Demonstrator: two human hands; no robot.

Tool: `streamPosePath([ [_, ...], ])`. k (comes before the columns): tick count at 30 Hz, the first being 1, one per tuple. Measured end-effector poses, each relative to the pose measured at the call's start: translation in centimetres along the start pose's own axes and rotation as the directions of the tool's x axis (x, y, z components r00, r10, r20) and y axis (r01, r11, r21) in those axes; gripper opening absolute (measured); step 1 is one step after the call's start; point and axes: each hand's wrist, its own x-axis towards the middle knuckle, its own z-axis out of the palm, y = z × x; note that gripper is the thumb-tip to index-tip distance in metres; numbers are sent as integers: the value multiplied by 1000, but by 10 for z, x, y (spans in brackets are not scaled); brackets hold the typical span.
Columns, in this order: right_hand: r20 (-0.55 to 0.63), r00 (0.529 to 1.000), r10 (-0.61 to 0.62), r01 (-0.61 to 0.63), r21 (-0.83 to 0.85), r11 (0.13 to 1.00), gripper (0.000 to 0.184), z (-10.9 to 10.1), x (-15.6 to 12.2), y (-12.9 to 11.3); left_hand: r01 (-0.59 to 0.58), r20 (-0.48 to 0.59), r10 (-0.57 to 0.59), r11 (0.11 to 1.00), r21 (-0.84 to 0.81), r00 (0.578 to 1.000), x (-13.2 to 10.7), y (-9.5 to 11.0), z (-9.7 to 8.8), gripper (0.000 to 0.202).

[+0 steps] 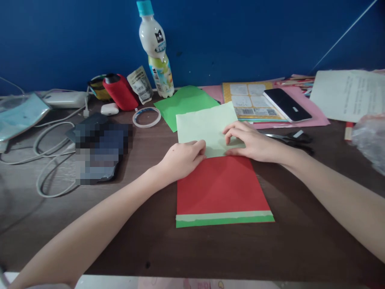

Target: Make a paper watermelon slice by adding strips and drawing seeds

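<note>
In the head view, light green paper [204, 124] lies on the bench [144, 233], meeting the red paper [221, 184] (the one with green stripes). The left hand [184, 159] curls there; I can't tell if its grip pinches. The right hand [251, 143] touches light green paper, grip loose, thumb and fingers apart.

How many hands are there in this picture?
2. The left hand is at the lower left of the pale green paper, just above the red paper; the right hand is at the pale green paper's right side. No other hand shows.
</note>
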Motion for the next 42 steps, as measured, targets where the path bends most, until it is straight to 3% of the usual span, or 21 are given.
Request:
streamPosePath([
  [12,41,999,17,-21,97,995,24,-9,-6,9,4,1,-4,1000,7,1000,0,-1,1,9],
  [18,139,987,82,-112,225,968,32,-20,-8,11,-7,-3,7,1000,-6,1000,0,-2,1,9],
  [31,235,970,53,-89,145,985,25,-25,-10,14,-8,-2,8,1000,-15,1000,0,-1,1,8],
  [42,205,977,52,-81,136,987,24,-24,-9,15,-14,-10,14,1000,-26,1000,1,-3,3,8],
])
